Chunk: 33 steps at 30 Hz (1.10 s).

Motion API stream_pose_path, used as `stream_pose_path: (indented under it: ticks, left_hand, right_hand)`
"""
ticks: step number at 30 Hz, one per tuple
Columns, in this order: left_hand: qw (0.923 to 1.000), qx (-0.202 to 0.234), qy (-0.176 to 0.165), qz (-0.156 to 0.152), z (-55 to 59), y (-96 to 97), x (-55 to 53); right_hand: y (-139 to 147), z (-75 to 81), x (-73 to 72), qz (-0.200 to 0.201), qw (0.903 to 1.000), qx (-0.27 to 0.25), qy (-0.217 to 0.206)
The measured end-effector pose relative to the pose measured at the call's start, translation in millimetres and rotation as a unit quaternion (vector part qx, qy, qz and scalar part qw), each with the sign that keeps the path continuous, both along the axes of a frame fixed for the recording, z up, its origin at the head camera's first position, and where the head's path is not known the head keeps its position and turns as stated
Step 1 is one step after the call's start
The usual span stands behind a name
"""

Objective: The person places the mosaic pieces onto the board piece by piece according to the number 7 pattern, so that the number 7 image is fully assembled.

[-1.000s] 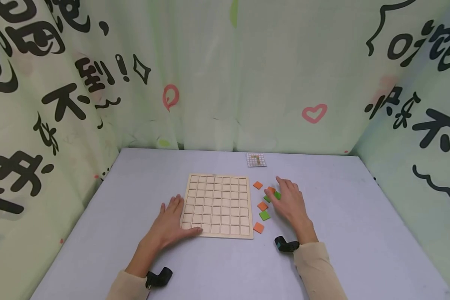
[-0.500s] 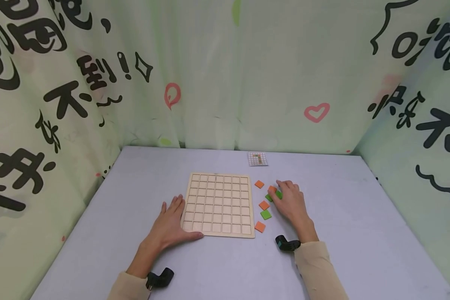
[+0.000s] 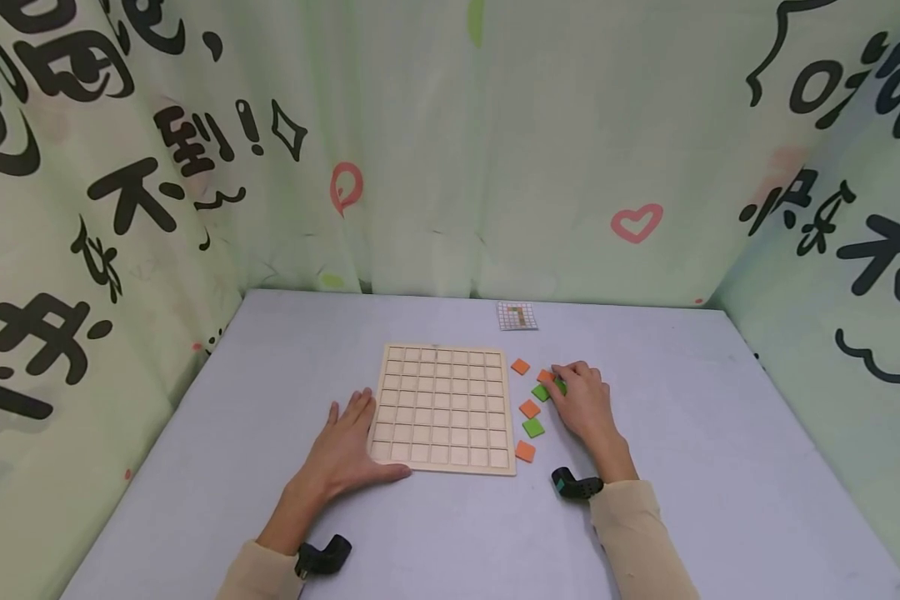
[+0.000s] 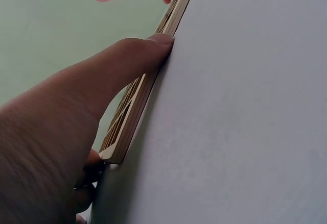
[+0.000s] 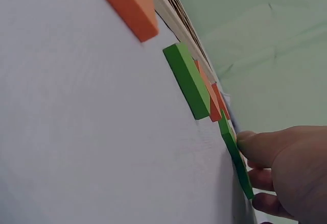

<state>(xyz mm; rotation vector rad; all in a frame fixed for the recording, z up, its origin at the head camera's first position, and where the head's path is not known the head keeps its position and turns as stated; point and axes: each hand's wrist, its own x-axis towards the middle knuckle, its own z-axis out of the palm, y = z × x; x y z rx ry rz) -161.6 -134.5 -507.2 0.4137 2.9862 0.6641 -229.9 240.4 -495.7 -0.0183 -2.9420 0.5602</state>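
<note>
A wooden grid board (image 3: 441, 408) lies flat on the table. My left hand (image 3: 351, 454) rests at its near left corner, fingers straight along the left side; in the left wrist view the thumb (image 4: 138, 53) lies against the front edge. Right of the board my right hand (image 3: 587, 402) pinches a green square tile (image 3: 560, 385) between thumb and fingers. Beside it lie a second green tile (image 3: 542, 392) and an orange tile (image 3: 545, 377). In the right wrist view the pinched tile's edge shows by the thumb (image 5: 248, 138), its far face hidden by the hand.
More tiles lie along the board's right side: a green tile (image 3: 533, 427) and orange tiles (image 3: 521, 367), the nearest orange tile (image 3: 525, 451) close to the board. A small card (image 3: 517, 316) with a printed grid lies at the back. Printed curtains (image 3: 420, 167) surround the table (image 3: 435, 533).
The right hand's index finger has drawn in toward the thumb, closing round the green tile. The left hand stays at the board's corner. The whole view shifts slightly.
</note>
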Motion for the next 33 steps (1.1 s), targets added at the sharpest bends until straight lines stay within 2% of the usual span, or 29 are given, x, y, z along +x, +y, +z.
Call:
stream_pose_path:
  ticks: [12, 18, 22, 28, 33]
  left_hand:
    - [0.9996, -0.017, 0.005, -0.021, -2.8, 10.0, 7.7]
    - [0.9994, -0.012, 0.007, -0.032, -3.4, 12.7, 9.8]
    - [0.9993, -0.011, 0.004, -0.036, -3.8, 14.0, 8.9]
    - [0.9987, -0.019, 0.009, -0.046, -4.4, 14.8, 4.6]
    - [0.9982, -0.025, 0.019, -0.050, -6.7, 13.6, 2.9]
  right_hand:
    - [-2.8, -1.9, 2.6, 0.003, 0.9999, -0.011, -0.009]
    - [-0.8, 1.0, 1.1, -0.001, 0.9990, -0.031, -0.031]
    - [4.0, 1.7, -0.6, 0.005, 0.9973, -0.061, -0.040]
    - [10.8, -0.3, -3.5, 0.008, 0.9929, -0.118, -0.009]
    - [11.1, -2.2, -4.5, 0.004, 0.9893, -0.146, -0.009]
